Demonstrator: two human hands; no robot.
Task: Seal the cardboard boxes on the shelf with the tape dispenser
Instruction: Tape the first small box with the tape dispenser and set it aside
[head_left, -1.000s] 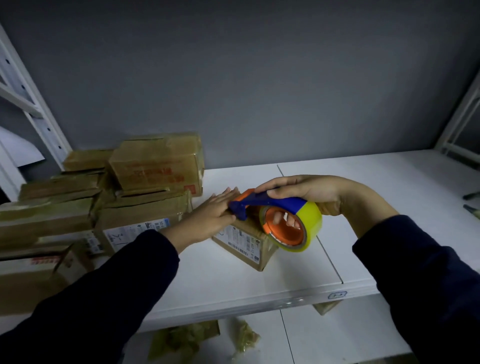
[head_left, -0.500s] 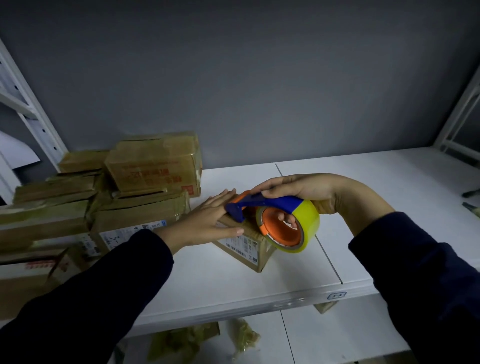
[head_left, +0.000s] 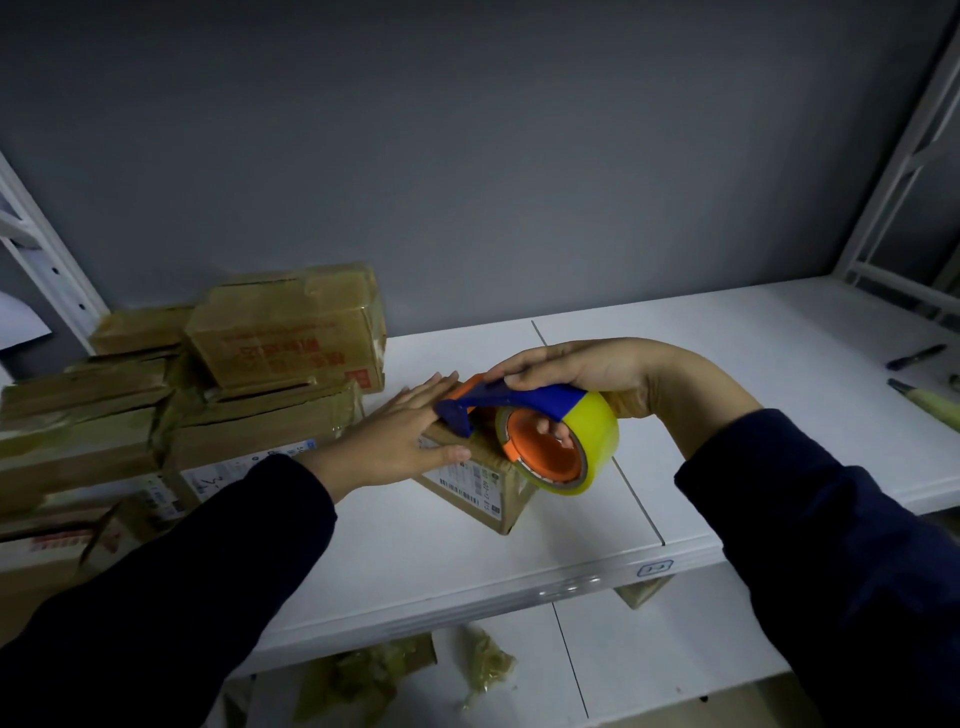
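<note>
A small cardboard box (head_left: 480, 491) with a white label lies on the white shelf (head_left: 727, 364) near its front edge. My left hand (head_left: 402, 434) lies flat on the box's left top with straight fingers. My right hand (head_left: 576, 371) grips the tape dispenser (head_left: 540, 426), blue and orange with a yellowish tape roll, fingers through its core. The dispenser's blue nose rests on the box top, right beside my left fingers.
A pile of taped cardboard boxes (head_left: 280, 332) fills the shelf's left end. Pens or tools (head_left: 914, 358) lie at the far right. White shelf uprights (head_left: 57, 280) stand at both sides. Crumpled tape scraps (head_left: 363, 675) lie on the lower shelf.
The dispenser has slid a little toward me along the box top. My left hand stays pressed on the box, with its thumb spread a bit wider.
</note>
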